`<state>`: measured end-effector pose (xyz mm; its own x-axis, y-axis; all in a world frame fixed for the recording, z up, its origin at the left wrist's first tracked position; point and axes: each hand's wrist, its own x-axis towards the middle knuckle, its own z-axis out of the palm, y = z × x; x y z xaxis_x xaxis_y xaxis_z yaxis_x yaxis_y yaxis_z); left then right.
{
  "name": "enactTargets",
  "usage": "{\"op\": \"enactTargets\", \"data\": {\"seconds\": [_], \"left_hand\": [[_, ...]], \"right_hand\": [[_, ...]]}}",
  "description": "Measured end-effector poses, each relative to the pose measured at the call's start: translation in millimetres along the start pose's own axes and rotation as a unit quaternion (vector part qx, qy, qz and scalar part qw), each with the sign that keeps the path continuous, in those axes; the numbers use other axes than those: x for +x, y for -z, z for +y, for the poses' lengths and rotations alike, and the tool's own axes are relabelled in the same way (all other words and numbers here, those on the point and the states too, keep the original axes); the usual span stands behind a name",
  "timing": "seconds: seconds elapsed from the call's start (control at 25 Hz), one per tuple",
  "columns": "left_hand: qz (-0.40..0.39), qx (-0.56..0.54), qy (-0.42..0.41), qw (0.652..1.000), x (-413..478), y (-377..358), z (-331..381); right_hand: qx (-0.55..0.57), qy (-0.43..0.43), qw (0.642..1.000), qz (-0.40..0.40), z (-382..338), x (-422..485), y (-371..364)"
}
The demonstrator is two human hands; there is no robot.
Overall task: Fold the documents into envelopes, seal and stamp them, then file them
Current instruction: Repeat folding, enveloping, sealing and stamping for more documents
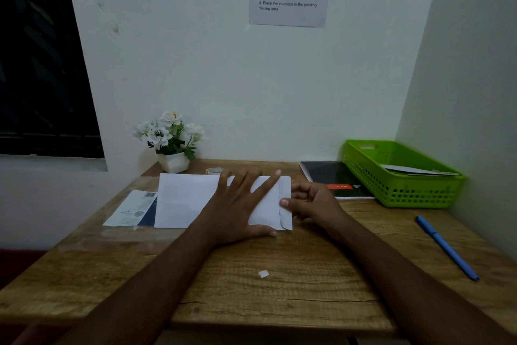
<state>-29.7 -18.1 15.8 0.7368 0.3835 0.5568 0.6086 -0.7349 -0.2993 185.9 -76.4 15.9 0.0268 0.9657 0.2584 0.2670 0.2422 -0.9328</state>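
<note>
A white envelope (268, 204) lies on the wooden desk (279, 274), its flap (286, 204) at the right end. My left hand (237, 210) presses flat on it with fingers spread. My right hand (310, 202) is at the right end, thumb on the flap, fingers curled beside it. White paper sheets (184, 199) lie under and to the left of the envelope. A small white scrap or stamp (263, 274) rests on the desk nearer me.
A green basket (397, 193) with an envelope inside stands back right. A dark notebook (333, 176) lies beside it. A blue pen (447, 246) is at the right. A flower pot (173, 160), a tape roll (214, 170) and a blue-white packet (134, 209) sit left.
</note>
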Motion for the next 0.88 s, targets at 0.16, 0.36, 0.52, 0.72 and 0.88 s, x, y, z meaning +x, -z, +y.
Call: {"op": "enactTargets", "data": {"seconds": [0.16,0.36,0.52,0.72,0.88], "left_hand": [[0.048,0.004,-0.005,0.999,3.6,4.4,3.7],[0.170,0.055,-0.034,0.983,8.0,5.5,10.5],[0.144,-0.010,-0.003,0.990,10.0,8.0,14.7],[0.134,-0.144,0.052,0.979,7.3,8.5,21.1],[0.145,-0.212,0.069,0.964,10.2,12.5,24.6]], "right_hand": [[0.012,0.036,0.999,0.034,2.1,1.7,0.4],[0.090,0.058,0.984,0.141,1.6,5.2,2.6],[0.136,0.087,0.976,0.144,0.0,4.0,-0.9],[0.135,0.123,0.974,0.132,-2.3,5.4,-7.6],[0.111,0.151,0.968,0.169,-5.7,2.4,-10.7]]}}
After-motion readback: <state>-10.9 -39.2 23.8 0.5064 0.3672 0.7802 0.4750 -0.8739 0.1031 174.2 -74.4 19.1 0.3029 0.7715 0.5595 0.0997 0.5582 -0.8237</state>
